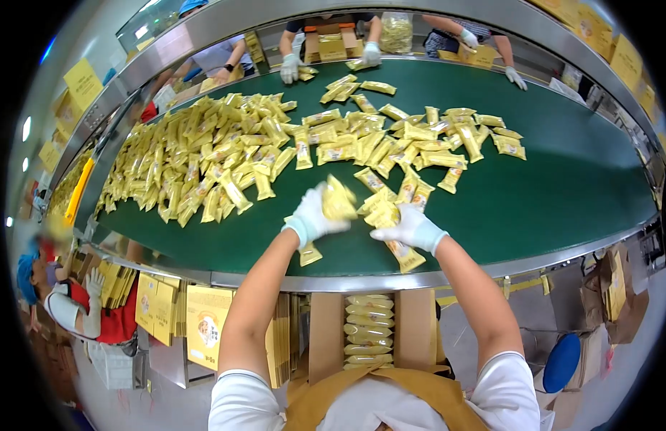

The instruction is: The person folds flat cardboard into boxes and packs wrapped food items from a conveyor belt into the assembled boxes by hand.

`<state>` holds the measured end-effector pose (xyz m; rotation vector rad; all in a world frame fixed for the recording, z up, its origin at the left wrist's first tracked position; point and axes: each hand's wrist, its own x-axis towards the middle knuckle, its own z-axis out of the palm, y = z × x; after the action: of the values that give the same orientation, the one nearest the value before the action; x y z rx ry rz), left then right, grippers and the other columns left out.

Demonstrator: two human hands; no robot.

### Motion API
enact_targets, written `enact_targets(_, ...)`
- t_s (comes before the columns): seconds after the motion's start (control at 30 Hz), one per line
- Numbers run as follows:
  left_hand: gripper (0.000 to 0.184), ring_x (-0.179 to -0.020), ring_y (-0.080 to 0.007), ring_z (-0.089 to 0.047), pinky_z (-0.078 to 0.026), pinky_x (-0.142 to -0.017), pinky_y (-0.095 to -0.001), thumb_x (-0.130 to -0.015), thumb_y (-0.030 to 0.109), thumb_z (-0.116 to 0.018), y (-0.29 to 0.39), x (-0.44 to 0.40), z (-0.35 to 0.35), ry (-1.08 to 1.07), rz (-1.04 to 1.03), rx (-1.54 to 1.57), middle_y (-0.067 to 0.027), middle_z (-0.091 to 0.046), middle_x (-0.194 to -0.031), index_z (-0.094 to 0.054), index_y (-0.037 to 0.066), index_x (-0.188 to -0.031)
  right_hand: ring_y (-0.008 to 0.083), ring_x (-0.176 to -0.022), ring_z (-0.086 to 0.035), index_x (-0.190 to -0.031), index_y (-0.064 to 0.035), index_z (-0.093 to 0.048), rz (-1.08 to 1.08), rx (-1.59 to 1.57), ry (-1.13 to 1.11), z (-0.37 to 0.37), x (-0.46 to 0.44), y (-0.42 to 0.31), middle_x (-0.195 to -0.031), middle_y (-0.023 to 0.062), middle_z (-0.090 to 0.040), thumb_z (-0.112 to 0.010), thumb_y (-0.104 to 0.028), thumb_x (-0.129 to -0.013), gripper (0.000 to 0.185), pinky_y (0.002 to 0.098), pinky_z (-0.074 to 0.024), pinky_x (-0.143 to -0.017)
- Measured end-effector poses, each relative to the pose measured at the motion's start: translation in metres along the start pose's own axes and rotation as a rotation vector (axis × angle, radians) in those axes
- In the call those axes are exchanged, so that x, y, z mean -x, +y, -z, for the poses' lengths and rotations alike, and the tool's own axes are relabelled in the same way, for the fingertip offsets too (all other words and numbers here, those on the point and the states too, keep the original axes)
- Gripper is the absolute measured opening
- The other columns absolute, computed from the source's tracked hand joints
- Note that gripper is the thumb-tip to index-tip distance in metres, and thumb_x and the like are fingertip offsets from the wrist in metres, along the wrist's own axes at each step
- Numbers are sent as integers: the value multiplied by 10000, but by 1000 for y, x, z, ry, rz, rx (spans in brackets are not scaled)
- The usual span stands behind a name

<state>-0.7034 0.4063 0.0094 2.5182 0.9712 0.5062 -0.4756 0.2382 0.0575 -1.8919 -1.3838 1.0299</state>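
Observation:
My left hand point(313, 218), in a white glove, is closed around yellow snack packets point(338, 199), which are blurred by motion. Another packet point(310, 253) lies on the belt beneath that wrist. Opposite it, my right hand point(413, 228), gloved too, has its fingers around a few yellow packets point(382, 213); exactly how many is hidden. One packet point(405, 256) sticks out below the right palm toward the belt's near edge. Just in front of me stands an open carton point(325, 337) with a stack of packets point(369, 323) inside.
A large heap of packets point(203, 151) covers the left of the green belt point(563, 194), with more scattered across its middle. Co-workers' gloved hands point(291, 69) are at the far side. Flat yellow cartons point(207, 323) stand at lower left, a blue stool point(561, 363) at lower right.

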Motion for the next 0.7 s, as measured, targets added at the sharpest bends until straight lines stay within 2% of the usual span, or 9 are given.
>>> enact_targets(0.07, 765, -911, -264, -684, -576, -832, -371, -781, 479, -823, -4, -4, 38, -53, 294, 799, -142, -670, -1046, -521, 49, -1337, 374, -999, -689, -1190, 109, -628, -85, 80, -63, -17, -29, 0, -1114, 282, -690, -854, -593, -611, 937, 392, -518, -934)
enact_targets(0.13, 496, -761, -227, -692, -600, -722, -345, -903, 430, -729, -16, 9, 66, -31, 516, 1436, -80, -691, -916, -576, 93, -1234, 362, -1117, -637, -1257, 73, -612, -193, 378, -61, -34, -41, -8, -1212, 263, -653, -812, -654, -603, 998, 399, -489, -978)
enact_targets(0.27, 372, -835, -236, -693, -605, -720, -398, -903, 343, -741, 0, 50, 65, 243, 573, 1726, -82, -682, -941, -625, 94, -1154, 366, -1220, -522, -1301, 15, -588, -87, 740, -77, -54, -24, -30, -1226, 209, -601, -793, -650, -601, 987, 419, -395, -1061)
enact_targets(0.43, 468, -722, -136, -661, -541, -627, -301, -774, 310, -864, -19, 58, -1, 185, 773, 1205, -56, -690, -938, -664, 33, -1094, 380, -1160, -516, -1265, 9, -579, 183, 901, -71, -59, 9, -10, -1188, 206, -562, -839, -567, -570, 939, 466, -375, -1063)
enact_targets(0.47, 587, -749, -173, -684, -560, -664, -307, -700, 381, -898, -13, 51, -5, 170, 761, 1002, -77, -713, -950, -667, 5, -1087, 384, -1153, -521, -1269, 8, -577, 237, 928, -53, -55, 14, -6, -1196, 211, -555, -843, -555, -569, 937, 465, -384, -1054)
enact_targets(0.53, 763, -846, -246, -712, -582, -754, -334, -593, 466, -927, 7, 40, -12, 112, 826, 597, -142, -718, -1038, -654, -18, -1116, 399, -1147, -535, -1306, -8, -560, 165, 846, -106, -43, 18, 3, -1197, 217, -538, -847, -521, -570, 943, 453, -425, -1019)
enact_targets(0.6, 976, -1069, -312, -678, -559, -906, -365, -520, 572, -907, 18, 31, -28, -91, 764, 362, -199, -655, -1213, -598, -30, -1224, 400, -1136, -543, -1304, -19, -561, 152, 839, -64, -33, 24, 14, -1192, 216, -535, -848, -507, -567, 930, 447, -445, -998)
enact_targets(0.63, 1078, -1228, -313, -594, -505, -1008, -388, -533, 643, -852, 47, 30, -11, -224, 730, 126, -217, -557, -1335, -526, -17, -1320, 394, -1137, -543, -1299, -40, -562, 160, 830, 0, -30, 30, 19, -1212, 218, -521, -843, -502, -570, 908, 460, -449, -991)
enact_targets(0.7, 1114, -1319, -312, -493, -414, -1076, -414, -587, 714, -776, 78, 34, -1, -442, 515, -213, -204, -470, -1426, -464, -3, -1381, 395, -1146, -538, -1318, -51, -554, 131, 836, 72, -25, 38, 26, -1223, 217, -514, -840, -507, -575, 918, 471, -443, -997)
